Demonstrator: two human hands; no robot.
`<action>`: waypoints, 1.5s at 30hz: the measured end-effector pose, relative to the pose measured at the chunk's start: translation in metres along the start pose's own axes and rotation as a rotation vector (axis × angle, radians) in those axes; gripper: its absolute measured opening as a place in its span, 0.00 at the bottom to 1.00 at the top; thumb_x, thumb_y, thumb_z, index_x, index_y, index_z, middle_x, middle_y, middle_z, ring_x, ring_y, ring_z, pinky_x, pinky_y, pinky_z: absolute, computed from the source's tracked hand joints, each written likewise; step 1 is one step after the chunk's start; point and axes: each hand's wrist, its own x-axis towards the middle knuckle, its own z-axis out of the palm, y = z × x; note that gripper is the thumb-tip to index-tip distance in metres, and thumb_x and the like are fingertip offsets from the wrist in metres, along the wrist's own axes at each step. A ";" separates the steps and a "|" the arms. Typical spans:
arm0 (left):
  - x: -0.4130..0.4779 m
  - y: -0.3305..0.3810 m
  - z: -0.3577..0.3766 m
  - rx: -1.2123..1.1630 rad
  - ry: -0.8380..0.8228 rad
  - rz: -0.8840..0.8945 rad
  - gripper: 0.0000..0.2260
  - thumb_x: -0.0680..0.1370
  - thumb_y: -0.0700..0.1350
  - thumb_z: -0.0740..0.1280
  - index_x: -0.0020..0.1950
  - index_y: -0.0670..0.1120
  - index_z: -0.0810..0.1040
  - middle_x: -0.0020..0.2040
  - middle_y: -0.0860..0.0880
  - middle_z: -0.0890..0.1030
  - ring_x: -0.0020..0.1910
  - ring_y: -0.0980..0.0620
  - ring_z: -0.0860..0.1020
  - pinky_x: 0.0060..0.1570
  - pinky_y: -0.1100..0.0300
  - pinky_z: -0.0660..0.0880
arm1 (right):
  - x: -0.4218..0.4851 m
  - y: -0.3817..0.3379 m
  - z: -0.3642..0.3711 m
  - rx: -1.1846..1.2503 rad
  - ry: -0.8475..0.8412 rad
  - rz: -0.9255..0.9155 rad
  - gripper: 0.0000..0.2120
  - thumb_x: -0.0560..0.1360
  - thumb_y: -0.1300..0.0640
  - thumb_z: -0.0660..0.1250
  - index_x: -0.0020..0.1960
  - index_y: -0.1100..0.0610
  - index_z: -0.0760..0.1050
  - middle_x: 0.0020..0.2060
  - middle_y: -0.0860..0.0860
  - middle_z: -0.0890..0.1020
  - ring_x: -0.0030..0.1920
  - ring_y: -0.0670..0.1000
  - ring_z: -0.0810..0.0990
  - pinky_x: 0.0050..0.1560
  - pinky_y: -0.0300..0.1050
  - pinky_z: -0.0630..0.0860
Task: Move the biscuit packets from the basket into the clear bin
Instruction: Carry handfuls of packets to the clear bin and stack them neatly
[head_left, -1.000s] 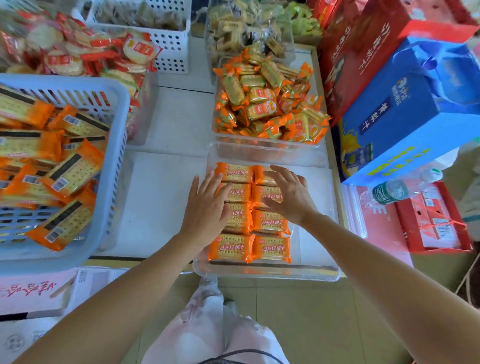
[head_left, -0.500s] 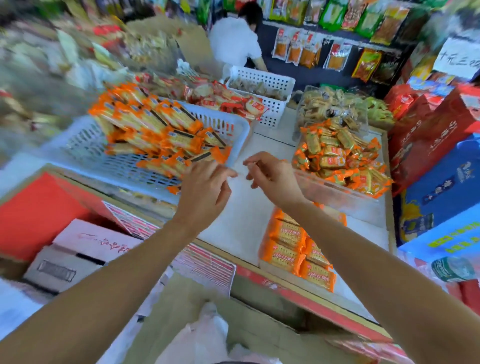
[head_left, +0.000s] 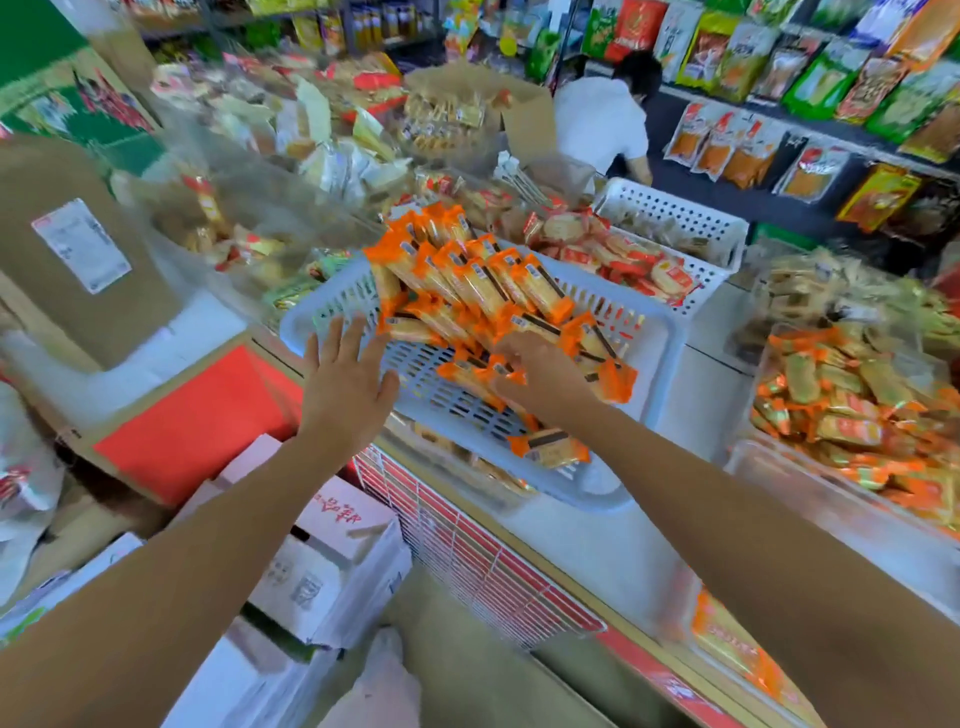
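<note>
Orange rectangular biscuit packets (head_left: 483, 296) lie heaped in the pale blue slotted plastic basket (head_left: 662, 374), long axes slanting from its far-left corner toward its right rim. My 2 hands have left the clear plastic bin (head_left: 680, 608), so another pickup begins. My right hand (head_left: 540, 374) curls its fingers over packets, grip unclear; my left hand (head_left: 348, 384) has its fingers spread, empty.

- I stood in a snack shop: hanging snack bags (head_left: 737, 57) lined the wall.
- Counter bins (head_left: 857, 519) before me held heaped wrapped biscuits.
- Cartons (head_left: 332, 566) sat stacked below; another person (head_left: 597, 124) bent over beyond.
</note>
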 end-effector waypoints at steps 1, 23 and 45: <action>0.011 -0.013 0.002 0.005 -0.006 0.001 0.25 0.82 0.55 0.50 0.78 0.49 0.55 0.79 0.44 0.49 0.78 0.43 0.43 0.75 0.45 0.40 | 0.012 0.001 0.006 -0.062 -0.040 0.041 0.21 0.76 0.52 0.67 0.68 0.52 0.70 0.65 0.53 0.74 0.56 0.52 0.77 0.52 0.51 0.78; 0.081 -0.058 -0.007 -0.437 -0.067 0.284 0.19 0.82 0.48 0.59 0.72 0.44 0.68 0.71 0.42 0.69 0.71 0.42 0.65 0.68 0.49 0.61 | 0.080 -0.048 -0.001 0.467 0.131 0.154 0.25 0.72 0.61 0.72 0.64 0.48 0.68 0.52 0.50 0.73 0.51 0.48 0.77 0.50 0.40 0.78; 0.109 0.006 -0.017 -1.363 -0.346 -0.124 0.21 0.80 0.40 0.64 0.72 0.50 0.65 0.59 0.44 0.75 0.45 0.46 0.83 0.46 0.59 0.79 | 0.059 0.041 0.003 -0.472 0.013 0.378 0.30 0.72 0.47 0.72 0.70 0.51 0.66 0.67 0.55 0.69 0.70 0.58 0.64 0.64 0.56 0.70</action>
